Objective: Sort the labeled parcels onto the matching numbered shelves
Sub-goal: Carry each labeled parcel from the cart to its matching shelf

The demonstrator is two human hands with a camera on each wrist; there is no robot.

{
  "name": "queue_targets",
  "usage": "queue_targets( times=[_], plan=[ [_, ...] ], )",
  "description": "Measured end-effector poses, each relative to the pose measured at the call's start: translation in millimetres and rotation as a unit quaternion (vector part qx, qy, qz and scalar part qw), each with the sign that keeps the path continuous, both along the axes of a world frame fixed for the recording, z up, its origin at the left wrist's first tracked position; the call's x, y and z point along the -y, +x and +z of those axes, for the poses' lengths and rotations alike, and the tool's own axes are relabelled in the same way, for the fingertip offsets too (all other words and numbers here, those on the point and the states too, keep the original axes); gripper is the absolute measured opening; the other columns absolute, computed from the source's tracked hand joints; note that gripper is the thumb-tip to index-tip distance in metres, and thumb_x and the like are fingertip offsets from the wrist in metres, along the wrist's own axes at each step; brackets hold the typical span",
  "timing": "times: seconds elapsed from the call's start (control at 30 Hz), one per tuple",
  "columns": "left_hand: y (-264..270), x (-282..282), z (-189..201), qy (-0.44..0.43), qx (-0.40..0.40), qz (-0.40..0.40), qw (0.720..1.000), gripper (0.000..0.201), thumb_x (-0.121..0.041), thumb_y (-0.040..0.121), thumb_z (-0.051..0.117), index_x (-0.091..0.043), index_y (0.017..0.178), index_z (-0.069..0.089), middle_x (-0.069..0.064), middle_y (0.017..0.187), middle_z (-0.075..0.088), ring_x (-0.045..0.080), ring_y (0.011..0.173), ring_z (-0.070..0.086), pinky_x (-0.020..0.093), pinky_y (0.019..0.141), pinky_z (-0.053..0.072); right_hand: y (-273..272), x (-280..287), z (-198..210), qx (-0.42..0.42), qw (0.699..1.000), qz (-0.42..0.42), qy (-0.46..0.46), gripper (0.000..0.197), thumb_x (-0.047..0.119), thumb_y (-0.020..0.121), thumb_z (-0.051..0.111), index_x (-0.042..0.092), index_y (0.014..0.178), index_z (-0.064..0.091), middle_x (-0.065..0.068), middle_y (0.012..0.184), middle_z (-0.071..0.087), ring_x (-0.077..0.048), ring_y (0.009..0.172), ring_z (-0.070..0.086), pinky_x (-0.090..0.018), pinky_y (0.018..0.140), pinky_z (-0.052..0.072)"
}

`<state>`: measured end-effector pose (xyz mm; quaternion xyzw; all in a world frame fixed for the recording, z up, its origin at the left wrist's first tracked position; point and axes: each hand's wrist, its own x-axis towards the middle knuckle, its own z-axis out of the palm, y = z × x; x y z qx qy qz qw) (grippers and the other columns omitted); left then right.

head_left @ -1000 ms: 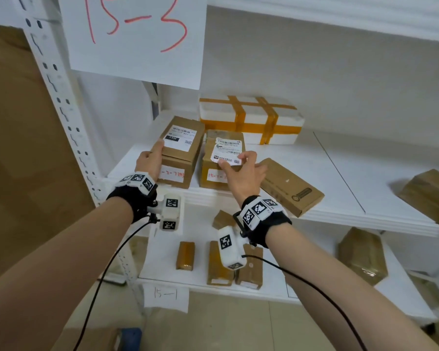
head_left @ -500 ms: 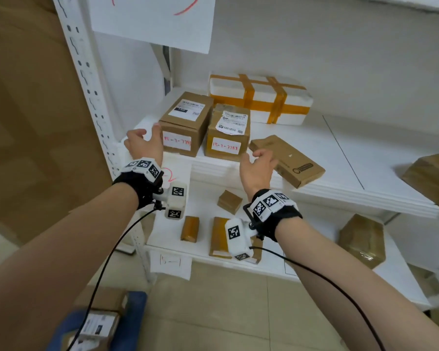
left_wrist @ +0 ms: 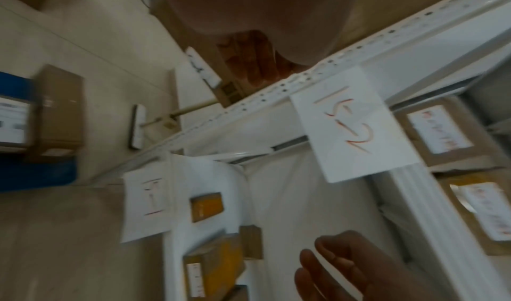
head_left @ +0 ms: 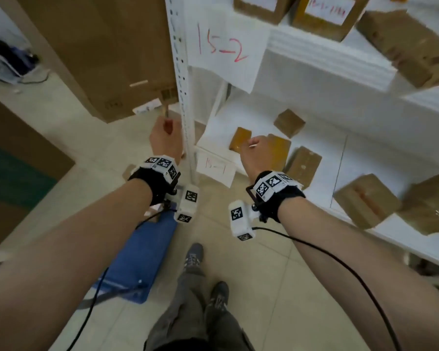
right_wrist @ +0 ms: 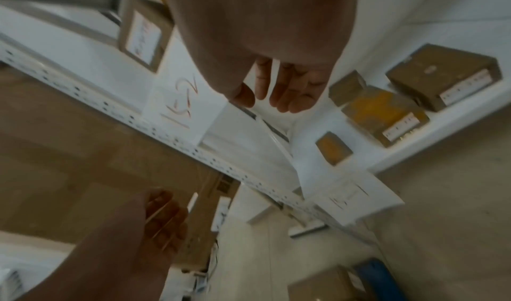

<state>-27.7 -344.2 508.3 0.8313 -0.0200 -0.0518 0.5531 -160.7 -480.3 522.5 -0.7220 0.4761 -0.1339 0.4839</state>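
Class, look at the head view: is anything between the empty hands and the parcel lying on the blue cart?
Nothing visible blocks it. Both the left hand and the right hand are empty, and the parcel lies exposed on the blue cart.

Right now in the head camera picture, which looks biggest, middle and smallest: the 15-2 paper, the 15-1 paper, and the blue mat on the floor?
1. Blue mat: biggest, though partly hidden by the arm.
2. 15-2 paper.
3. 15-1 paper: smallest.
The mat lies nearer the camera, so its true size is unsure.
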Motion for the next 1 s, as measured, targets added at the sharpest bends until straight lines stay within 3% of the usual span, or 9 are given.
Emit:
queue_targets(
  times=[0.13,0.27,0.37,0.43,0.5,0.6,0.73,0.93,1.0],
  plan=[
    [3,-45,-66,0.026,-0.071,0.026,0.997,0.022,-0.022,0.096,0.052,-0.004,0.099,0.065,0.011,0.085,0.068,0.027,0.079,0.064,0.036,0.074,0.053,17,-36,-58,-0.008,0.998,0.013,0.065,0.009,0.024,0.092,0.057,0.021,0.094,0.049,-0.009,0.106,0.065,-0.028,0.096,0.061,-0.039,0.083,0.051],
    [8,-82,-130,0.07,-0.123,0.033,0.989,0.014,-0.014,0.098,0.051,-0.004,0.094,0.06,0.004,0.071,0.056,0.012,0.059,0.048,0.012,0.049,0.037,35,-63,-117,-0.034,0.993,0.023,0.11,0.008,0.022,0.092,0.055,0.022,0.09,0.047,-0.003,0.09,0.062,-0.025,0.081,0.06,-0.04,0.074,0.053],
    [20,-109,-193,0.126,-0.168,0.031,0.977,0.025,-0.023,0.096,0.052,-0.001,0.087,0.06,0.013,0.081,0.061,0.021,0.067,0.051,0.028,0.06,0.04,54,-82,-171,-0.058,0.989,0.031,0.136,0.006,0.02,0.09,0.055,0.021,0.09,0.049,-0.002,0.087,0.063,-0.028,0.084,0.063,-0.044,0.08,0.056],
    [27,-121,-227,0.163,-0.201,0.019,0.966,0.025,-0.025,0.096,0.052,-0.007,0.081,0.059,0.013,0.087,0.065,0.026,0.077,0.057,0.032,0.066,0.043,64,-92,-208,-0.072,0.984,0.037,0.158,0.007,0.022,0.088,0.057,0.021,0.092,0.051,-0.008,0.095,0.068,-0.032,0.093,0.068,-0.046,0.084,0.058],
    [39,-129,-262,0.193,-0.23,0.005,0.954,0.024,-0.028,0.095,0.053,-0.007,0.098,0.065,0.015,0.099,0.07,0.032,0.09,0.064,0.033,0.072,0.047,76,-100,-249,-0.087,0.98,0.033,0.174,0.008,0.021,0.089,0.057,0.019,0.095,0.052,-0.013,0.1,0.07,-0.031,0.087,0.068,-0.04,0.072,0.059],
    [62,-142,-309,0.225,-0.262,-0.024,0.938,0.028,-0.03,0.095,0.055,-0.009,0.113,0.062,0.014,0.104,0.069,0.027,0.084,0.063,0.032,0.069,0.049,86,-112,-300,-0.1,0.973,0.026,0.208,0.009,0.017,0.093,0.056,0.014,0.1,0.052,-0.012,0.089,0.066,-0.022,0.067,0.059,-0.028,0.051,0.049],
    [100,-164,-379,0.27,-0.291,-0.062,0.916,0.03,-0.039,0.093,0.059,-0.013,0.107,0.062,0.011,0.104,0.068,0.032,0.1,0.065,0.04,0.085,0.053,104,-129,-383,-0.146,0.953,0.023,0.263,0.005,0.016,0.093,0.055,0.014,0.097,0.053,-0.006,0.077,0.064,-0.019,0.066,0.058,-0.03,0.058,0.05],
    [138,-187,-466,0.28,-0.346,-0.104,0.89,0.036,-0.032,0.098,0.058,-0.008,0.125,0.063,0.014,0.122,0.066,0.032,0.112,0.062,0.031,0.079,0.043,131,-162,-483,-0.189,0.914,0.018,0.358,0.012,0.016,0.097,0.052,0.009,0.107,0.052,-0.007,0.076,0.065,-0.023,0.07,0.061,-0.039,0.073,0.054],
    [150,-193,-488,0.283,-0.349,-0.109,0.887,0.04,-0.035,0.096,0.06,-0.011,0.128,0.061,0.014,0.127,0.065,0.032,0.116,0.061,0.031,0.085,0.047,140,-173,-505,-0.197,0.907,0.024,0.372,0.012,0.014,0.098,0.052,0.009,0.108,0.051,-0.008,0.077,0.064,-0.022,0.068,0.061,-0.039,0.074,0.054]
  ],
)
